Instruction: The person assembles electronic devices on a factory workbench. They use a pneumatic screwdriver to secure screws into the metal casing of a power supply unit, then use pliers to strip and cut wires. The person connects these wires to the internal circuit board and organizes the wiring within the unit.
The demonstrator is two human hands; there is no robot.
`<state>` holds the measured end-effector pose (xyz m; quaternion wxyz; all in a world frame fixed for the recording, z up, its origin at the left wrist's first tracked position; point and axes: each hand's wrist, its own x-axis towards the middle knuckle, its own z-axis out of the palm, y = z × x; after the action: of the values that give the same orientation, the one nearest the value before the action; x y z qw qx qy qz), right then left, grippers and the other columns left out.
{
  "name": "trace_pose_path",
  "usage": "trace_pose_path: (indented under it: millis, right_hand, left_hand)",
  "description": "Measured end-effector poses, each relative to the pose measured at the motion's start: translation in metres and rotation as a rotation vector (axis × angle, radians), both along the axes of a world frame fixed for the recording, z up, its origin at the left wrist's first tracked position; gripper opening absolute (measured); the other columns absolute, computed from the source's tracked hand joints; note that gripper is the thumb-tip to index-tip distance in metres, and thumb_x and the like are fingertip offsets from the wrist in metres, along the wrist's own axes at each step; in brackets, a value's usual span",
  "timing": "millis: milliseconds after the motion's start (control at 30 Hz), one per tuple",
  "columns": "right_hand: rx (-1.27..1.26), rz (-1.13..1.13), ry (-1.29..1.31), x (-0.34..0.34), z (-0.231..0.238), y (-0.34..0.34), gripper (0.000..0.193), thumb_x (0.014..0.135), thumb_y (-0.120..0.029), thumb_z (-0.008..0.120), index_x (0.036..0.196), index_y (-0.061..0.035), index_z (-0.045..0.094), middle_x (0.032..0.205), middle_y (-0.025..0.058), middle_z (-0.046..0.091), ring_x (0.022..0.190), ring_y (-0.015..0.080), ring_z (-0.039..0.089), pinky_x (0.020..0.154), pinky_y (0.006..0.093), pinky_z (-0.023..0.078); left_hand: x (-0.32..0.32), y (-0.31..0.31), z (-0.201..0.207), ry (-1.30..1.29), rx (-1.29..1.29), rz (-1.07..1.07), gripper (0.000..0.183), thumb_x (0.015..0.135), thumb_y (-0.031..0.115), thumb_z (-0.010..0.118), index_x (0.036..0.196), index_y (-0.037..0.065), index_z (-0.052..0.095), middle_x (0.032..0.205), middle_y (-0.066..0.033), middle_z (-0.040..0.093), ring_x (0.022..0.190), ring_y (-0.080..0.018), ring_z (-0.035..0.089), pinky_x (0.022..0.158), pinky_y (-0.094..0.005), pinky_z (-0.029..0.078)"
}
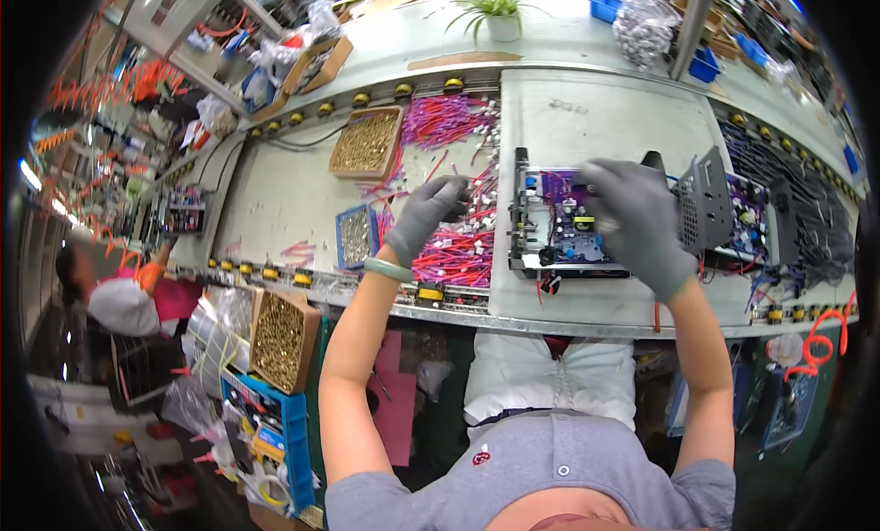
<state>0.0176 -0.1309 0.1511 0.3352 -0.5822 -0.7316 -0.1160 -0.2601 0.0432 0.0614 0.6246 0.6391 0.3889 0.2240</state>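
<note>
My left hand (423, 221), in a grey glove, is over the pile of red and purple wires with white connectors (451, 260). Its fingers are bent and drawn together; whatever they may hold is too small to make out. Above the right part of a purple circuit board (561, 201) in an open black metal chassis (576, 272) is my right hand (639, 221), also gloved. Motion smears its fingers, so their grip is unclear. It covers part of the board. Close on its right stands a perforated black metal panel (704, 205), beside a second populated board (747, 215).
Left of the wires are a box of brass-coloured screws (368, 138) and a blue tray of small silvery parts (356, 237). More purple wires (445, 120) lie farther back. Black cables (819, 224) are heaped at the right. A co-worker (128, 302) is at the far left.
</note>
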Motion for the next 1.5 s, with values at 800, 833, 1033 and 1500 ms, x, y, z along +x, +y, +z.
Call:
trace_pose_path:
  millis: [800, 833, 1033, 1500]
  right_hand:
    - [-0.019, -0.117, 0.151, 0.045, -0.024, -0.03, 0.013, 0.084, -0.007, 0.065, 0.095, -0.0051, 0.07, 0.105, 0.0087, 0.069, 0.103, 0.0308, 0.063, 0.089, 0.0395, 0.05]
    - [-0.015, -0.122, 0.158, 0.045, -0.025, -0.029, 0.013, 0.084, -0.007, 0.065, 0.095, -0.0052, 0.07, 0.105, 0.0087, 0.069, 0.103, 0.0309, 0.063, 0.089, 0.0395, 0.05]
    - [-0.014, -0.116, 0.171, 0.043, -0.026, -0.029, 0.013, 0.083, -0.007, 0.066, 0.095, -0.0057, 0.07, 0.106, 0.0084, 0.069, 0.104, 0.0312, 0.063, 0.089, 0.0391, 0.05]
    - [-0.003, -0.106, 0.198, 0.042, -0.026, -0.03, 0.012, 0.083, -0.005, 0.065, 0.094, -0.0063, 0.07, 0.105, 0.0077, 0.069, 0.102, 0.0305, 0.063, 0.087, 0.0386, 0.051]
  left_hand:
    - [0.004, 0.023, -0.041, 1.165, 0.653, -0.457, 0.026, 0.082, 0.029, 0.064, 0.099, 0.012, 0.074, 0.093, -0.0148, 0.072, 0.089, -0.032, 0.069, 0.081, -0.0443, 0.053]
    - [-0.006, 0.025, -0.044, 1.101, 0.744, -0.394, 0.026, 0.085, 0.028, 0.064, 0.1, 0.01, 0.073, 0.09, -0.0149, 0.072, 0.082, -0.029, 0.07, 0.077, -0.0415, 0.054]
    - [-0.049, 0.028, -0.067, 0.526, 0.28, -0.065, 0.026, 0.086, 0.022, 0.069, 0.101, 0.001, 0.071, 0.086, -0.0132, 0.072, 0.078, -0.02, 0.068, 0.074, -0.0339, 0.052]
    - [-0.063, 0.014, -0.084, 0.834, 0.5, 0.022, 0.042, 0.083, 0.032, 0.072, 0.118, 0.009, 0.069, 0.112, -0.0169, 0.069, 0.103, -0.0281, 0.067, 0.091, -0.0368, 0.052]
